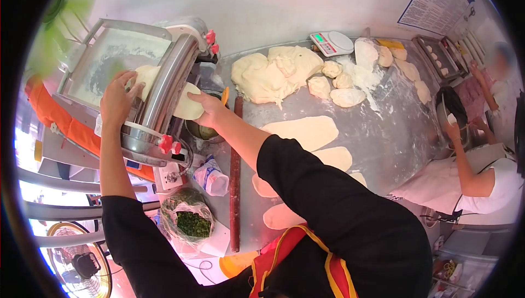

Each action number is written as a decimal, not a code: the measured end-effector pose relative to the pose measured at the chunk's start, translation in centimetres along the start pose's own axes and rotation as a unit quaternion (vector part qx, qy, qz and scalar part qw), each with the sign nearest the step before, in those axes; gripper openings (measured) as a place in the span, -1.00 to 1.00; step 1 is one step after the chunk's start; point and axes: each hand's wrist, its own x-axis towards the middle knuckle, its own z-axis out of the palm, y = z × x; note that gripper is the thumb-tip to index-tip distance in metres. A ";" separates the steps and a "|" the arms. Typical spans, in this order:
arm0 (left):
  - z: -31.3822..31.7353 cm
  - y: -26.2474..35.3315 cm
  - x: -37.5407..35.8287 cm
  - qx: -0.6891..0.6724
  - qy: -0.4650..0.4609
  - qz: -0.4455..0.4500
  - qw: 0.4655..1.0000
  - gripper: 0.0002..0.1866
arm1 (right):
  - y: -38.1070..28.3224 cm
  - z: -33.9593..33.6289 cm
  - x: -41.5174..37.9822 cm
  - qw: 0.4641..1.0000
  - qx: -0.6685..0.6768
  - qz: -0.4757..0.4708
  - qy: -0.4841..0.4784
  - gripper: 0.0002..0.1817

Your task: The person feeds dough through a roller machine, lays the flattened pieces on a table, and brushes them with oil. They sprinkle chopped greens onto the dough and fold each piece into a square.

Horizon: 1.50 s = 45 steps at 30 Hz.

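A steel dough sheeter (pixel 172 76) stands at the left with its rollers between my hands. My left hand (pixel 117 98) is on the tray side, its fingers bent at the edge of a dough piece (pixel 146 78) that meets the roller. On the other side, my right hand (pixel 208 109) grips a flat dough sheet (pixel 187 103) by its edge, thumb on top. Whether both dough parts are one piece is hidden by the roller. Below my right hand is a metal pot (pixel 203 132). Several flattened dough sheets (pixel 306 132) lie by my right arm, which covers part of them.
A big dough mass (pixel 276 73), smaller dough lumps (pixel 347 97) and a digital scale (pixel 332 43) sit along the wall. A long rolling pin (pixel 235 177) lies near a bag of chopped greens (pixel 192 224). At the right, a co-worker (pixel 481 177) handles a bowl; another person stands behind.
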 end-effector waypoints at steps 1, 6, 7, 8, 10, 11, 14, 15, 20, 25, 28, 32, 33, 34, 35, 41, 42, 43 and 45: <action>-0.1 0.1 0.1 0.016 -0.015 -0.018 1.000 -0.67 | -0.2 0.1 -0.5 1.000 -0.002 0.002 0.011 -0.60; 0.3 -0.9 0.2 -0.003 -0.021 0.002 1.000 -0.67 | -0.4 -0.2 -2.6 0.999 -0.023 -0.011 0.028 -0.60; 0.5 -1.2 0.2 -0.010 -0.019 0.010 1.000 -0.67 | -0.4 -0.3 -2.8 0.999 -0.025 -0.013 0.021 -0.60; 0.6 -1.4 0.2 -0.016 -0.016 0.018 1.000 -0.67 | -0.4 -0.5 -3.1 0.999 -0.026 -0.022 0.025 -0.61; 0.9 -1.5 0.4 -0.017 -0.031 0.036 0.999 -0.67 | -0.5 -0.6 -3.8 0.999 -0.031 -0.032 0.031 -0.61; 0.7 -1.8 0.4 -0.014 -0.037 0.038 0.999 -0.67 | -0.4 -0.9 -3.8 0.998 -0.030 -0.039 0.042 -0.62; 0.7 -1.6 0.1 0.016 -0.028 0.045 0.998 -0.65 | -0.6 -1.4 -4.3 0.996 -0.048 -0.042 0.056 -0.62; 1.1 -2.2 0.2 0.014 -0.011 0.070 0.997 -0.65 | -0.7 -2.4 -4.1 0.998 -0.044 -0.029 0.021 -0.61; 0.4 -1.3 0.0 0.015 -0.035 0.005 0.999 -0.65 | -1.5 -2.4 -5.9 0.997 -0.072 -0.019 0.035 -0.55; -0.2 -0.7 -0.4 0.005 -0.033 -0.005 0.999 -0.65 | -2.1 -2.2 -7.8 0.991 -0.093 -0.042 0.085 -0.51; -0.3 -0.7 -0.5 0.020 -0.029 -0.008 0.999 -0.64 | -2.4 -2.0 -8.9 0.991 -0.094 -0.033 0.094 -0.51; -1.0 0.3 -0.7 0.008 -0.037 -0.026 0.999 -0.65 | -3.1 -2.3 -10.3 0.991 -0.105 -0.040 0.077 -0.51; -1.3 0.5 -0.8 -0.003 -0.042 -0.038 0.998 -0.65 | -3.2 -2.4 -10.5 0.991 -0.110 -0.041 0.068 -0.51; -1.4 0.3 -0.9 -0.009 -0.018 -0.039 0.999 -0.65 | -3.2 -2.0 -11.0 0.990 -0.110 -0.043 0.078 -0.51; -1.1 0.1 -0.8 -0.014 0.006 -0.040 0.999 -0.65 | -3.3 -1.5 -11.6 0.989 -0.109 -0.045 0.088 -0.51; -0.4 0.5 -1.4 -0.046 0.292 0.066 0.953 -0.70 | -4.9 0.4 -14.5 0.986 -0.115 -0.051 0.107 -0.55; -0.7 1.4 -1.9 -0.048 0.339 0.085 0.936 -0.72 | -5.1 0.6 -14.7 0.985 -0.117 -0.053 0.115 -0.56; -1.0 2.5 -3.0 -0.095 0.298 0.086 0.946 -0.73 | -5.5 0.6 -14.9 0.983 -0.123 -0.055 0.126 -0.57; -1.2 5.6 -6.5 -0.188 0.213 0.090 0.955 -0.75 | -6.3 0.4 -15.0 0.978 -0.131 -0.060 0.148 -0.57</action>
